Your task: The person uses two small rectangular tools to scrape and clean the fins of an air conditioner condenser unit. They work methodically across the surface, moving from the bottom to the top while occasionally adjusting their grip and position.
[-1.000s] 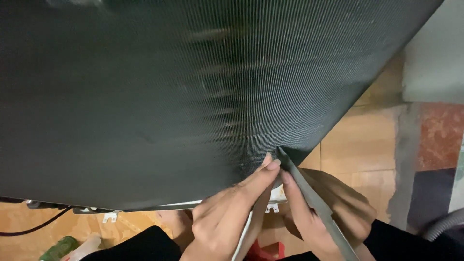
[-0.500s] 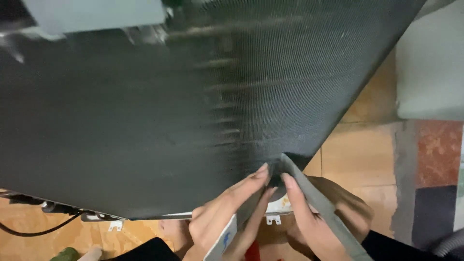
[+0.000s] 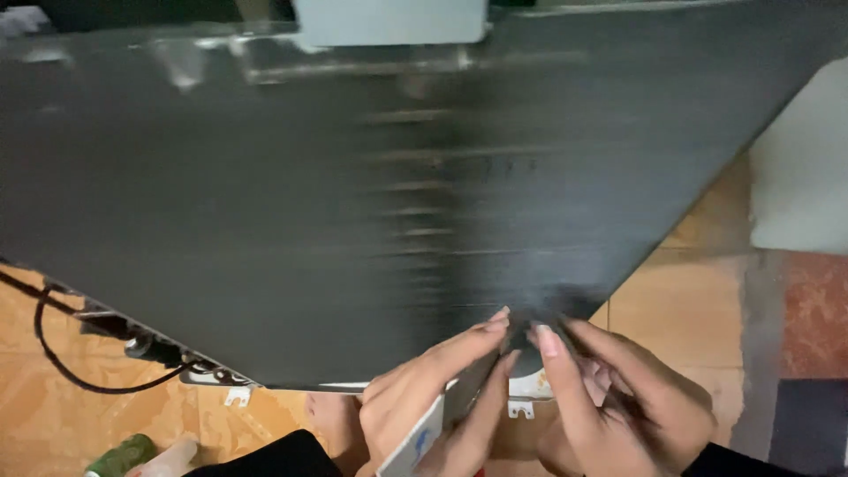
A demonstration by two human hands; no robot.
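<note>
Working the Lower Corner of the Finned Panel

Shifted since half a second ago: view tipped upward, so more of the top edge and a pale box point(image 3: 389, 19) above it now show; long grey strip once slanting up between the hands now mostly lost to blur. Both hands stayed at the same lower corner.

Large dark finned panel point(image 3: 353, 203) fills most of the view, propped above the tiled floor point(image 3: 671, 309), its lower corner pointing down toward the hands. Left hand point(image 3: 433, 397) reaches up with fingers extended, fingertips touching the panel just beside the corner; a white flat piece point(image 3: 415, 446) sits against the palm, grip on it not clear. Right hand point(image 3: 618, 402) curled close, fingers pinched narrow on something thin and dark at the corner; blur hides exactly what. Black cable point(image 3: 62, 358) loops off the lower left edge, near small white brackets point(image 3: 237, 395). Green object point(image 3: 119, 455) lies on the floor at lower left.

Probably best handled with light fingertip pressure only, since thin fins likely bend easily. Worth keeping both hands close together for control at the corner, and steadying the head to see the edge sharply.
</note>
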